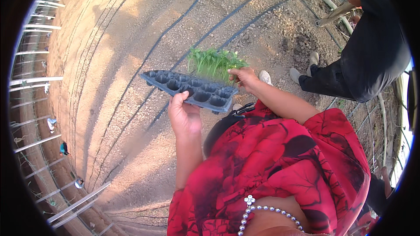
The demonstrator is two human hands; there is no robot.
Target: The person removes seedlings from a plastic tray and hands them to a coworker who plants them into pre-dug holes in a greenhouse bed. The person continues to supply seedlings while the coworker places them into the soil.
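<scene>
My left hand (pixel 185 114) grips the near side of a black plastic seedling tray (pixel 201 96), with the thumb over its rim. The near rows of cells look hollow, with no plants in them. Green leafy seedlings (pixel 213 60) stand close together along the tray's far side, at its right part. At the right end of these seedlings is my right hand (pixel 244 77), its index finger and thumb among the stems and leaves. Whether the fingers pinch a stem is hidden by the foliage. The tray is held above the soil, tilted in view.
Dark drip-irrigation lines (pixel 197 44) run across the dry, cloddy soil (pixel 131 39). To the right stands a person in dark trousers (pixel 357 62), beside a wooden-looking handle (pixel 338 13). Pale poles (pixel 36 80) line the left side. A black bag (pixel 216 134) sits at my waist.
</scene>
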